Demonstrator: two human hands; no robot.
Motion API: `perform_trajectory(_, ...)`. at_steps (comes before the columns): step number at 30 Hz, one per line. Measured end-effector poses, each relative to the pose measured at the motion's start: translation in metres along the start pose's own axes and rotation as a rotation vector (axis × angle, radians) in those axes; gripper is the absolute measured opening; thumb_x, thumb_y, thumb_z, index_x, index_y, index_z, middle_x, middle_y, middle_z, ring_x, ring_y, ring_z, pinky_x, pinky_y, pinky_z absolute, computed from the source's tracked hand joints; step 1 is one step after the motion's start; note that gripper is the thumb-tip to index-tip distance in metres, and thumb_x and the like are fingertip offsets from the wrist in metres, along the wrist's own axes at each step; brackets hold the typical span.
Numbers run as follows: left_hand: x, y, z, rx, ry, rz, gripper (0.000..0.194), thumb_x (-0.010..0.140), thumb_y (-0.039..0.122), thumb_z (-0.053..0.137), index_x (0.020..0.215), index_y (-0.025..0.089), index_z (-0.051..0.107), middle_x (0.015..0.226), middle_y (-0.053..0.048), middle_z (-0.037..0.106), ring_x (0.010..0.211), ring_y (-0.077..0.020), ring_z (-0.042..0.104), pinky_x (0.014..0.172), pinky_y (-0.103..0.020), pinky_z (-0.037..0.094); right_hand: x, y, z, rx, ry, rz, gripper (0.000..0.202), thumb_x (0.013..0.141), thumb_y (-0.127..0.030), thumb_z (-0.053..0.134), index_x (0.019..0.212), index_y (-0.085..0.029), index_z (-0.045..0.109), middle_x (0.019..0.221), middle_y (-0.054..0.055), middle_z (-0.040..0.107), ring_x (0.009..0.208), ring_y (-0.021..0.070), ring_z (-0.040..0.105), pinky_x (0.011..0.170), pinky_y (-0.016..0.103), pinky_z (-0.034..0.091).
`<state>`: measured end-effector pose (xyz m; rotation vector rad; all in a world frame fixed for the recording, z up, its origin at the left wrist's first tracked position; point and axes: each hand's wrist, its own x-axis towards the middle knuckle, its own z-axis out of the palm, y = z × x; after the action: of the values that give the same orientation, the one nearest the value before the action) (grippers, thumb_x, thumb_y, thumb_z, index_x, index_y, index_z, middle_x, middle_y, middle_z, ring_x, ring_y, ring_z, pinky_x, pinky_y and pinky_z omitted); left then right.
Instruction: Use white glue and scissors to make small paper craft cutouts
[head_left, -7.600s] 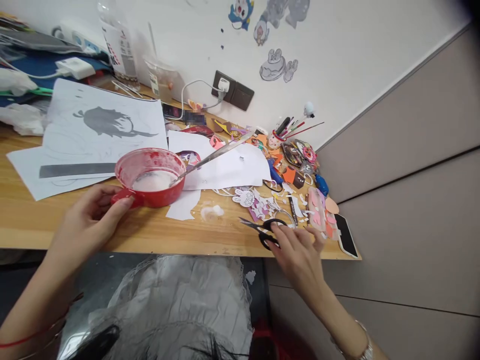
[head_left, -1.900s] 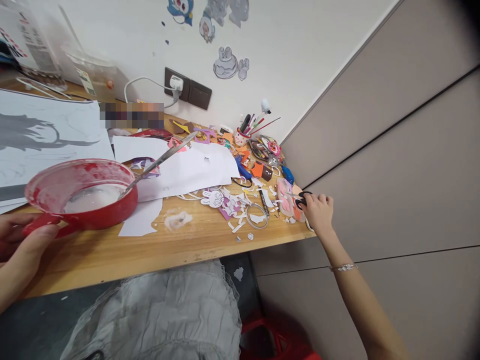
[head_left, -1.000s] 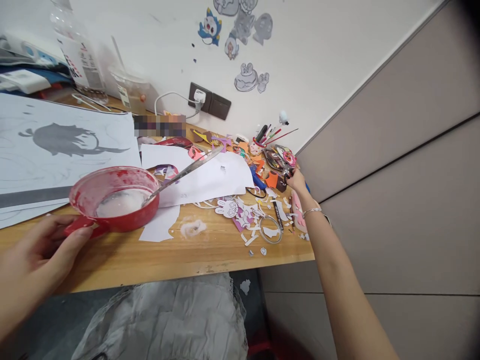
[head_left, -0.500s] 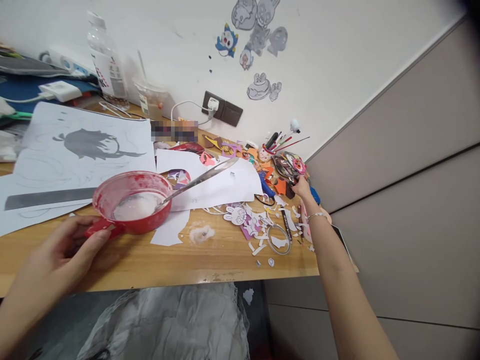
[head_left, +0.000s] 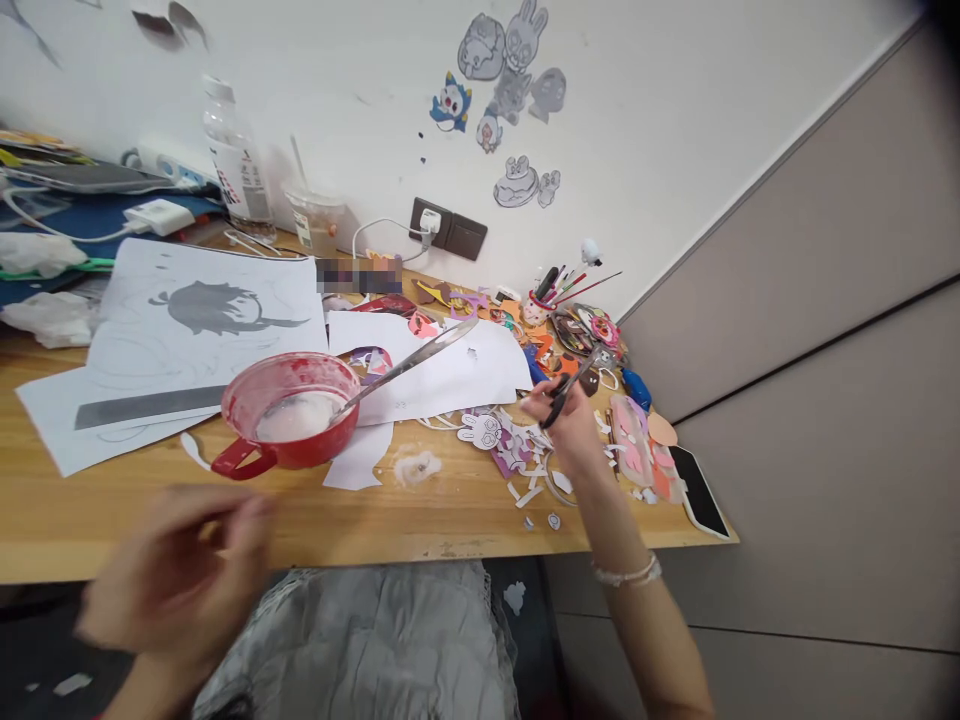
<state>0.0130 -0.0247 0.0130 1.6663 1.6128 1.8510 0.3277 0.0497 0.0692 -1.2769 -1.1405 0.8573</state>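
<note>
My right hand [head_left: 564,412] is closed round the black handles of a pair of scissors [head_left: 574,385], whose blades point up and to the right over paper scraps. Motion smears my left hand [head_left: 184,575] near the table's front edge; its fingers look loosely curled, but how far they close is unclear. Just above that hand stands a red bowl [head_left: 304,452] with a side handle, apart from the fingers. Inside are a whitish paste [head_left: 296,415] and a metal utensil [head_left: 412,358] leaning out to the right.
White paper sheets [head_left: 465,370] and a grey drawing [head_left: 217,305] lie around the bowl. Paper cutouts [head_left: 480,430] clutter the right side. At the back are a bottle [head_left: 240,180], a plastic cup [head_left: 315,220] and a pen holder [head_left: 536,308]. A phone [head_left: 701,490] rests far right.
My left hand has let go of the bowl's handle and moved down toward the table edge. My right hand has drawn back from the clutter, bringing the scissors nearer.
</note>
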Motion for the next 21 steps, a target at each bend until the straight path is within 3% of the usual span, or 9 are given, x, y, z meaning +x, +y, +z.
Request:
perform_trajectory(1, -0.002, 0.012, 0.010, -0.054, -0.097, 0.169, 0.012, 0.073, 0.013, 0.062, 0.082, 0.019, 0.057, 0.068, 0.003, 0.052, 0.057, -0.0085, 0.046, 0.052, -0.022, 0.038, -0.022, -0.002, 0.017, 0.119, -0.062, 0.055, 0.042, 0.058, -0.021, 0.073, 0.085, -0.023, 0.040, 0.081, -0.004, 0.055, 0.070, 0.0099, 0.055, 0.069, 0.026, 0.046)
perform_trajectory(2, -0.003, 0.024, 0.020, -0.067, -0.207, 0.254, 0.016, 0.072, 0.010, 0.063, 0.085, 0.019, 0.060, 0.072, 0.002, 0.055, 0.061, -0.0081, 0.049, 0.053, -0.020, 0.040, -0.042, -0.005, 0.032, 0.210, -0.113, 0.101, 0.042, 0.058, -0.018, 0.074, 0.084, -0.023, 0.041, 0.080, -0.005, 0.055, 0.068, 0.0090, 0.055, 0.067, 0.025, 0.046)
perform_trajectory(4, -0.007, 0.044, 0.038, -0.092, -0.297, 0.306, 0.021, 0.075, 0.007, 0.060, 0.093, 0.019, 0.062, 0.080, 0.000, 0.059, 0.067, -0.0072, 0.053, 0.057, -0.018, 0.044, -0.074, -0.007, 0.056, 0.351, -0.155, 0.154, 0.040, 0.060, -0.016, 0.074, 0.084, -0.023, 0.043, 0.083, -0.005, 0.056, 0.069, 0.0075, 0.054, 0.068, 0.023, 0.046)
perform_trajectory(7, -0.012, 0.059, 0.054, -0.171, -0.363, 0.305, 0.024, 0.079, 0.006, 0.057, 0.098, 0.018, 0.063, 0.087, -0.004, 0.062, 0.077, -0.0092, 0.058, 0.065, -0.017, 0.048, -0.105, -0.010, 0.075, 0.473, -0.135, 0.193, 0.040, 0.061, -0.016, 0.074, 0.085, -0.023, 0.043, 0.084, -0.006, 0.055, 0.069, 0.0069, 0.055, 0.067, 0.023, 0.046)
perform_trajectory(13, -0.022, 0.055, 0.051, -0.255, -0.387, 0.318, 0.025, 0.077, 0.004, 0.059, 0.098, 0.018, 0.065, 0.088, -0.005, 0.061, 0.082, -0.0097, 0.059, 0.074, -0.018, 0.050, -0.125, -0.010, 0.080, 0.540, -0.042, 0.254, 0.041, 0.058, -0.018, 0.076, 0.083, -0.023, 0.044, 0.081, -0.006, 0.053, 0.071, 0.0077, 0.055, 0.066, 0.021, 0.046)
perform_trajectory(21, -0.027, 0.054, 0.053, -0.338, -0.454, 0.233, 0.023, 0.079, 0.008, 0.058, 0.096, 0.019, 0.067, 0.082, -0.005, 0.062, 0.074, -0.0102, 0.059, 0.061, -0.017, 0.050, -0.136, -0.001, 0.076, 0.568, -0.010, 0.278, 0.044, 0.056, -0.020, 0.079, 0.085, -0.024, 0.046, 0.084, -0.004, 0.054, 0.072, 0.0080, 0.056, 0.071, 0.022, 0.047)
